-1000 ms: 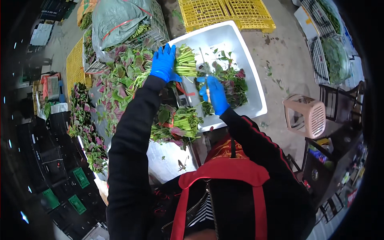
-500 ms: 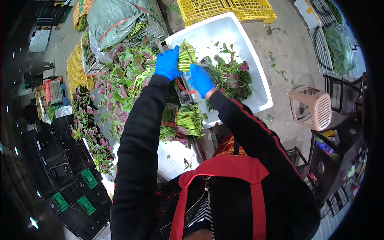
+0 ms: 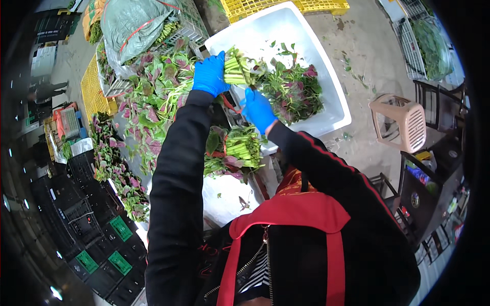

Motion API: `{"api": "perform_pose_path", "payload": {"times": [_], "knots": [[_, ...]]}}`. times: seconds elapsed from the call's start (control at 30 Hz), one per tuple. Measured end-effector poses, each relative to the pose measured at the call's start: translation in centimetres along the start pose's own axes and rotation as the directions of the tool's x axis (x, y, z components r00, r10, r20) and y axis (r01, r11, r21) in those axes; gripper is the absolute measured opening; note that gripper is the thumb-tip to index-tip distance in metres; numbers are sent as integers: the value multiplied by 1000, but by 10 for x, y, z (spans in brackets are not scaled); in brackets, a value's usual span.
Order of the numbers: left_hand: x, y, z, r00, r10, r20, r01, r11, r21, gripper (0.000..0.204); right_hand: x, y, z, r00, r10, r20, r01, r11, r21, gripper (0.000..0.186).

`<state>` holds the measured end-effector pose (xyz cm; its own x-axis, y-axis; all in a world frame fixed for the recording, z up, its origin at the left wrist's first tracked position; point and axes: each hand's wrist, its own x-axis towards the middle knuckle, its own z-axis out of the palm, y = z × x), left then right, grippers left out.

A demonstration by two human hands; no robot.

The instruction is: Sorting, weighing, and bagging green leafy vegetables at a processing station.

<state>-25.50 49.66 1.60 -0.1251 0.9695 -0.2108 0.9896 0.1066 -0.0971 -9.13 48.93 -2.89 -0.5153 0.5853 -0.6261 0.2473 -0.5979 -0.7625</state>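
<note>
My left hand, in a blue glove, is closed around a bunch of red-and-green leafy greens, probably amaranth. The cut stem ends point right, over the edge of a white tub. Just below the stem ends is my right hand, also gloved in blue, its fingers curled together; whatever they may hold is too small to make out. Loose leaves and trimmings lie in the tub. Nearer me, a second bunch with its stems facing right rests on a white surface, a red band around it.
Leafy greens are heaped left of my hands. Behind them stands a crate under a grey-green plastic bag. A yellow pallet lies beyond the tub. At right are a beige plastic stool and dark chairs; black crates stand at left.
My right hand has moved slightly down and away from the stem ends. My left hand keeps its hold on the bunch. The whole view has shifted a little.
</note>
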Motion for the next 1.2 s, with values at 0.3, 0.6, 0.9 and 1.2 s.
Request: {"api": "perform_pose_path", "payload": {"times": [0.3,0.6,0.9,1.2], "knots": [[2,-3,-1,999,-36,-33,34,996,-85,95,-33,18,-35,995,-98,3,87,898,432,33],[1,-4,4,999,-15,-45,11,995,-96,96,4,73,-18,940,132,315,-341,305,889,36],[2,-5,2,1000,-10,-19,8,990,-142,95,27,69,-2,800,18,600,-598,-58,799,36],[2,-5,3,998,14,-65,-24,986,-164,95,22,54,-2,751,-69,657,-656,-193,730,39]]}}
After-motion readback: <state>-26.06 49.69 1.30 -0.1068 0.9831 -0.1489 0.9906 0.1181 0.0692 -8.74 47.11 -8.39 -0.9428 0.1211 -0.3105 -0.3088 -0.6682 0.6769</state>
